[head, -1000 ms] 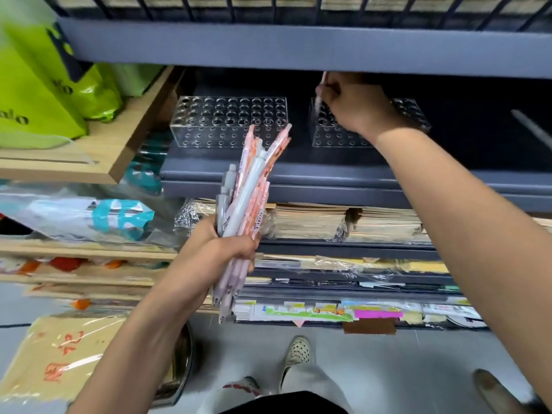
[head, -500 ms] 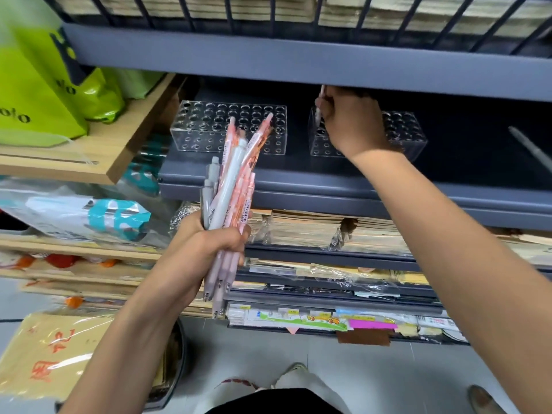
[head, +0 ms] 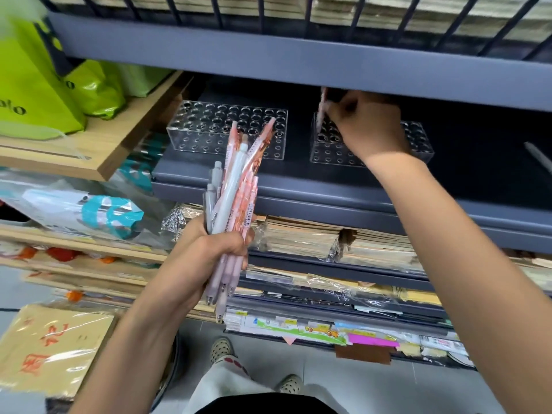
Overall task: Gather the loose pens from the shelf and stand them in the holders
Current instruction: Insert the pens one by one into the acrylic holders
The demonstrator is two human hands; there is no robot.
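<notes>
Grey shelf (head: 328,186), right grip (head: 367,127) pinching pen (head: 321,115) over clear holder (head: 418,138), left grip (head: 215,249) clutching pen bundle (head: 236,180)

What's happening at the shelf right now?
A person is sorting pens at a grey shelf. The left hand grips a bundle of pens, tips down. The right hand pinches a single pen roughly upright at the left end of the right holder; whether it sits in a hole cannot be told. No pens show in the left holder. One loose pen lies at the far right.
</notes>
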